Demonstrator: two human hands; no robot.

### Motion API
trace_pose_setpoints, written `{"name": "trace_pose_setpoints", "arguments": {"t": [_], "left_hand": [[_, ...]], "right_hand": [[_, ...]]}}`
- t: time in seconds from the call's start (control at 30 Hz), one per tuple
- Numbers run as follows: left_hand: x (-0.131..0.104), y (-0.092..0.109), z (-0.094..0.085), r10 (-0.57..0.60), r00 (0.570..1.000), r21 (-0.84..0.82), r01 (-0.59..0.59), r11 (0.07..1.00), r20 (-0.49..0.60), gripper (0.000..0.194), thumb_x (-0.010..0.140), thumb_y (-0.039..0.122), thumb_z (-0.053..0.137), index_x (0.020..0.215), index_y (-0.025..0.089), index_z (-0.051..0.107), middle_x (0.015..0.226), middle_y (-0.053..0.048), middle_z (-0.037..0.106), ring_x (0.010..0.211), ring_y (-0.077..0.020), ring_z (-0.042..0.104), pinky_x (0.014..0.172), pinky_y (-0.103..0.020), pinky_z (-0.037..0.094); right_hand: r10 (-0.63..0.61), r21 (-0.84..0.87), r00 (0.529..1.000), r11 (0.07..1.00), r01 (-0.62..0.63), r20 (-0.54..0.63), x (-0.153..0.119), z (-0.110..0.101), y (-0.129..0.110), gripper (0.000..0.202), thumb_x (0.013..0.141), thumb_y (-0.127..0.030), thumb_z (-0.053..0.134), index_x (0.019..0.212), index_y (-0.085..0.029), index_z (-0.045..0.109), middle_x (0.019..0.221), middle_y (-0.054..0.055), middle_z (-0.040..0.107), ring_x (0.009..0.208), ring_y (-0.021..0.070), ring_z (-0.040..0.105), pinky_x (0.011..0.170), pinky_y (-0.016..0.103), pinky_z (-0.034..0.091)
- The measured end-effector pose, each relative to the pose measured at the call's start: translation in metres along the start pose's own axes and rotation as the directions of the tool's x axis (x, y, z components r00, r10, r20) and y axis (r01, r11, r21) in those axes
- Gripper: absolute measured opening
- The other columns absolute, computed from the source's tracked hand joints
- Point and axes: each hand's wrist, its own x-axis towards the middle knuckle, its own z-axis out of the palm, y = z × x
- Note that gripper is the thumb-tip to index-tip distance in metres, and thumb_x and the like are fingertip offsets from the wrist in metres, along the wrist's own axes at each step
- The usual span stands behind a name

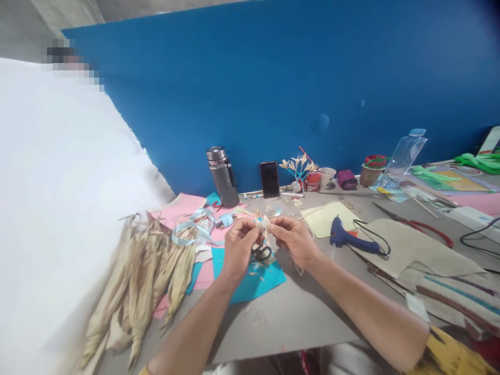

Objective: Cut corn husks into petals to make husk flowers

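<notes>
Both hands meet at the middle of the table, fingers pinched around a small pale strip of dried husk (266,223). My left hand (242,240) holds it from the left, thumb and forefinger together. From the other side, my right hand (292,237) pinches the same strip. A bit of light blue shows by the left fingertips, too small to name. Just below the fingers are the black handles of scissors (262,253), partly hidden by my left hand. Under them lies a sheet of turquoise paper (253,284) with husk scraps on it.
Dried corn husks (142,281) lie at left beside pale blue ribbon (185,239). A flask (222,177), a phone (269,179) and husk flowers (299,169) stand along the blue partition (273,94). At right are a blue glue gun (351,238), red-handled scissors (425,229) and a plastic bottle (402,159).
</notes>
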Motion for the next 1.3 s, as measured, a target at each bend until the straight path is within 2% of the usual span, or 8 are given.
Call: {"name": "trace_pose_setpoints", "arguments": {"t": [0.27, 0.57, 0.8, 0.97, 1.07, 1.13, 1.2, 1.3], "left_hand": [[0.000, 0.001, 0.003, -0.009, 0.999, 0.048, 0.010, 0.999, -0.036, 0.018, 0.068, 0.021, 0.078, 0.081, 0.016, 0.066, 0.072, 0.000, 0.066, 0.063, -0.0117, 0.060, 0.062, -0.024, 0.047], [-0.002, -0.005, 0.002, -0.036, 0.999, -0.061, 0.037, 0.997, 0.031, 0.019, 0.071, 0.026, 0.079, 0.084, 0.017, 0.069, 0.074, 0.000, 0.066, 0.064, -0.0109, 0.059, 0.063, -0.024, 0.047], [0.000, -0.006, 0.003, -0.022, 0.999, 0.045, 0.024, 0.999, -0.041, 0.025, 0.066, 0.029, 0.084, 0.080, 0.016, 0.067, 0.067, 0.001, 0.063, 0.061, -0.0102, 0.057, 0.061, -0.022, 0.045], [0.002, -0.006, 0.001, -0.045, 0.997, -0.027, 0.044, 0.999, -0.056, 0.026, 0.067, 0.030, 0.083, 0.082, 0.016, 0.066, 0.070, 0.001, 0.065, 0.062, -0.0104, 0.058, 0.061, -0.023, 0.046], [0.006, -0.003, -0.002, -0.023, 0.994, -0.042, 0.019, 0.999, -0.105, 0.024, 0.066, 0.028, 0.082, 0.082, 0.016, 0.067, 0.067, 0.002, 0.063, 0.059, -0.0092, 0.056, 0.060, -0.022, 0.045], [0.008, 0.000, -0.004, -0.001, 0.990, -0.054, -0.007, 0.999, -0.142, 0.022, 0.064, 0.025, 0.082, 0.080, 0.016, 0.068, 0.066, 0.002, 0.063, 0.058, -0.0085, 0.055, 0.059, -0.022, 0.044], [0.012, 0.004, -0.006, 0.012, 0.986, -0.078, -0.025, 0.997, -0.164, 0.022, 0.063, 0.023, 0.081, 0.080, 0.016, 0.069, 0.066, 0.002, 0.062, 0.057, -0.0083, 0.055, 0.059, -0.022, 0.044], [0.017, 0.008, -0.011, -0.010, 0.979, -0.153, -0.022, 0.988, -0.206, 0.028, 0.058, 0.022, 0.084, 0.081, 0.015, 0.069, 0.068, 0.001, 0.065, 0.060, -0.0092, 0.058, 0.059, -0.022, 0.045]], "right_hand": [[-0.070, -0.178, 0.998, 0.982, 0.068, -0.003, -0.003, 0.004, -0.001, 0.034, 0.067, -0.046, 0.083, 0.077, -0.016, 0.070, 0.064, -0.001, 0.064, 0.052, 0.0080, 0.043, 0.049, 0.022, 0.030], [-0.120, -0.305, 0.990, 0.948, 0.093, -0.072, -0.001, 0.003, 0.002, 0.029, 0.071, -0.042, 0.077, 0.078, -0.016, 0.066, 0.064, -0.001, 0.063, 0.051, 0.0091, 0.043, 0.048, 0.022, 0.032], [-0.101, -0.290, 0.994, 0.954, 0.082, -0.051, -0.002, 0.004, 0.000, 0.029, 0.072, -0.043, 0.074, 0.079, -0.015, 0.068, 0.064, -0.001, 0.062, 0.052, 0.0096, 0.044, 0.049, 0.023, 0.033], [-0.110, -0.287, 0.991, 0.954, 0.085, -0.071, -0.001, 0.003, 0.001, 0.029, 0.072, -0.042, 0.072, 0.081, -0.015, 0.069, 0.062, -0.002, 0.059, 0.051, 0.0094, 0.042, 0.048, 0.023, 0.031], [-0.109, -0.373, 0.989, 0.926, 0.064, -0.101, 0.006, -0.004, 0.001, 0.024, 0.073, -0.037, 0.069, 0.082, -0.015, 0.068, 0.062, -0.002, 0.059, 0.052, 0.0105, 0.045, 0.050, 0.023, 0.032], [-0.057, -0.517, 0.992, 0.856, -0.008, -0.110, 0.012, -0.012, 0.000, 0.018, 0.074, -0.030, 0.067, 0.084, -0.015, 0.068, 0.064, -0.001, 0.062, 0.055, 0.0123, 0.050, 0.053, 0.024, 0.035], [0.025, -0.710, 0.994, 0.698, -0.095, -0.109, 0.017, -0.021, -0.001, 0.018, 0.077, -0.024, 0.064, 0.092, -0.015, 0.069, 0.067, 0.000, 0.065, 0.059, 0.0149, 0.055, 0.056, 0.025, 0.038], [-0.043, -0.963, 0.998, 0.268, -0.037, -0.050, 0.017, -0.026, -0.001, 0.024, 0.084, -0.021, 0.060, 0.106, -0.019, 0.069, 0.091, 0.007, 0.071, 0.084, 0.0215, 0.063, 0.069, 0.029, 0.043]]}}
